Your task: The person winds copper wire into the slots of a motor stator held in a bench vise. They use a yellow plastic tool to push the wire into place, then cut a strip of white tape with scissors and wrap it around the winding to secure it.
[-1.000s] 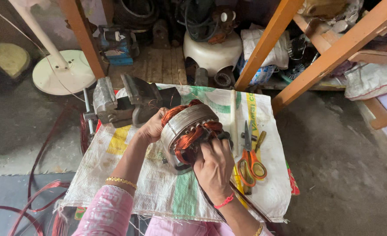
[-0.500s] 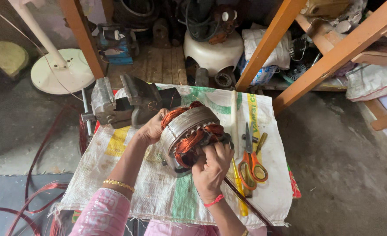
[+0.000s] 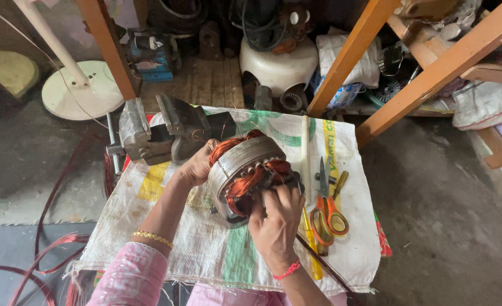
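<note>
**Both hands on the motor core**

My left hand grips the motor core from behind, steadying it on the sack. My right hand pinches its copper wire in front. Scissors lie just right of it.

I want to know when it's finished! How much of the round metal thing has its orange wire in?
Copper wire already bulges from both ends of the motor ring. Right now the left hand steadies it while the right hand works the wire at the near end. The scissors lie unused beside it. How many slots remain can't be seen.
</note>
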